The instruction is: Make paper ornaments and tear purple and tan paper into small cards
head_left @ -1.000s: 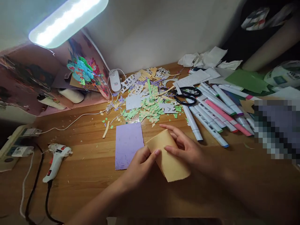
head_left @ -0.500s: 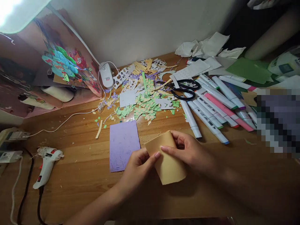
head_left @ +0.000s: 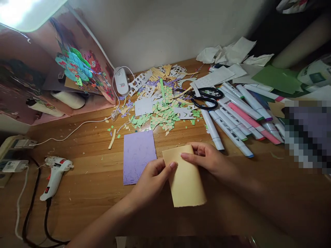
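Between my two hands is a sheet of yellow paper (head_left: 185,182), bent over along its right side into a soft curve. My left hand (head_left: 155,174) pinches its left edge, thumb on top and fingers beneath. At the upper right, my right hand (head_left: 208,159) grips the paper with the thumb on its face and the fingers behind, partly hidden. A purple sheet of paper (head_left: 138,151) with faint marks lies flat on the wooden desk (head_left: 95,175), just left of the yellow one and partly covered by my left hand.
Paper scraps (head_left: 165,117) in several colours are heaped at the back. Black-handled scissors (head_left: 207,98) rest beside them, near several markers (head_left: 243,120). At left lie a glue gun (head_left: 55,177) and cables. A pink decorated box (head_left: 100,82) stands at back left; green paper (head_left: 276,77) lies at right.
The yellow paper has turned a little and now hangs straighter, its lower edge nearer me. Both hands keep their hold. The whole view has shifted slightly.
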Action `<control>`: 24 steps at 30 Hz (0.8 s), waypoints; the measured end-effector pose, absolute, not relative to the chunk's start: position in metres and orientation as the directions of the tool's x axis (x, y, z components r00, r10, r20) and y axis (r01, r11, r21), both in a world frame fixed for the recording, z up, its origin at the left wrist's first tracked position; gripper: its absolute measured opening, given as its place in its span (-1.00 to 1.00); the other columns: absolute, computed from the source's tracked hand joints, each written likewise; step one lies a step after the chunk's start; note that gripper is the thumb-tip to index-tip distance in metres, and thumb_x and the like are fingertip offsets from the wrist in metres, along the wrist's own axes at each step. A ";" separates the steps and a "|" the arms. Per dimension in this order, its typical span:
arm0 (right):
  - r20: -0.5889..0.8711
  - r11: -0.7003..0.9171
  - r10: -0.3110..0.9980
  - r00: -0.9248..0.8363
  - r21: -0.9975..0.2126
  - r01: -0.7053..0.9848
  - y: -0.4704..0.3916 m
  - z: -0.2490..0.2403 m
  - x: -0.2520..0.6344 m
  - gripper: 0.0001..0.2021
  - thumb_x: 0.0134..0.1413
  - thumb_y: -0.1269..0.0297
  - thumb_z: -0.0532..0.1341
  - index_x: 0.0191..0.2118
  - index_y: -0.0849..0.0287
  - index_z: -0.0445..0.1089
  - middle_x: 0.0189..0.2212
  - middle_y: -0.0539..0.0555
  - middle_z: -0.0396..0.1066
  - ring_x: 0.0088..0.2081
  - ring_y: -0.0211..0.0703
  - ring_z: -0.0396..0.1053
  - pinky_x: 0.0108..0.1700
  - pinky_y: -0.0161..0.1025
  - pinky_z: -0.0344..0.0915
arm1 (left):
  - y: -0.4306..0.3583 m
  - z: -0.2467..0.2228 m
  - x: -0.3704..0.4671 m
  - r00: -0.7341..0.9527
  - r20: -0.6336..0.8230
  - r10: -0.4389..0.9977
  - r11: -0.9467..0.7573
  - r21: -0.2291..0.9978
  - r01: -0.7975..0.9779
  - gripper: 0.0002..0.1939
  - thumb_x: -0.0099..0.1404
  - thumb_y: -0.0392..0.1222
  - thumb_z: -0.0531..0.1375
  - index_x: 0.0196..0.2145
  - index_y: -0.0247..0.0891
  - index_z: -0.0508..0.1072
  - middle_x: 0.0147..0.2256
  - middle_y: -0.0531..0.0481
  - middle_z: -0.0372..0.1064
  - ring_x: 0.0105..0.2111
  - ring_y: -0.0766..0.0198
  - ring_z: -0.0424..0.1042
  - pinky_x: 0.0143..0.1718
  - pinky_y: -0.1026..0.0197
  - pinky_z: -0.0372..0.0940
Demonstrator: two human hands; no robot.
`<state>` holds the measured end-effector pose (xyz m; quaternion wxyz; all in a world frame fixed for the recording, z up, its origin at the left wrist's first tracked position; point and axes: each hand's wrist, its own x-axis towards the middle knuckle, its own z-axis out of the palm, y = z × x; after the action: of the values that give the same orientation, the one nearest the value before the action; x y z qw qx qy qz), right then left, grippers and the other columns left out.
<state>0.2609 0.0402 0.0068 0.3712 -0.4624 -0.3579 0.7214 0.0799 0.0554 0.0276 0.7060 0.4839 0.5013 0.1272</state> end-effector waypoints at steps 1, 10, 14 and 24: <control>-0.397 -0.461 0.870 -0.291 -0.865 -0.198 0.040 0.006 0.261 -0.69 -0.05 0.08 0.25 -0.27 0.23 0.41 -0.34 0.10 0.49 -0.33 -0.15 0.43 -0.30 -0.28 0.34 | 0.055 0.028 0.080 0.455 -0.585 0.671 0.492 0.811 0.316 -0.61 0.13 0.12 0.15 -0.39 -0.33 0.44 -0.44 -0.04 0.41 -0.38 0.20 0.35 -0.39 0.26 0.23; -0.377 -0.409 0.902 -0.211 -0.903 -0.130 0.037 0.004 0.260 -0.72 -0.05 0.06 0.25 -0.35 0.21 0.39 -0.38 0.07 0.48 -0.35 -0.15 0.42 -0.36 -0.30 0.32 | 0.054 0.025 0.081 0.498 -0.571 0.653 0.544 0.811 0.216 -0.67 0.13 0.03 0.20 -0.31 -0.31 0.48 -0.37 -0.04 0.47 -0.37 0.24 0.40 -0.37 0.29 0.26; -0.367 -0.385 0.915 -0.167 -0.918 -0.097 0.037 0.004 0.258 -0.72 -0.05 0.05 0.24 -0.39 0.20 0.37 -0.45 0.05 0.45 -0.41 -0.17 0.39 -0.42 -0.32 0.29 | 0.054 0.023 0.083 0.480 -0.600 0.640 0.608 0.778 0.161 -0.73 0.04 -0.06 0.29 -0.36 -0.31 0.49 -0.41 -0.02 0.48 -0.41 0.27 0.41 -0.41 0.31 0.27; -0.299 -0.303 0.945 -0.130 -0.953 -0.005 0.040 0.004 0.264 -0.64 0.06 -0.01 0.13 -0.44 0.21 0.43 -0.51 0.02 0.41 -0.38 -0.13 0.35 -0.36 -0.28 0.27 | 0.058 0.025 0.078 0.369 -0.621 0.692 0.596 0.779 0.192 -0.72 0.01 -0.05 0.30 -0.46 -0.35 0.46 -0.49 0.00 0.45 -0.51 0.33 0.36 -0.51 0.35 0.21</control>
<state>0.2638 0.0402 0.0043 0.3910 -0.5311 -0.4426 0.6076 0.0784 0.0581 0.0251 0.7163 0.4141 0.5339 0.1743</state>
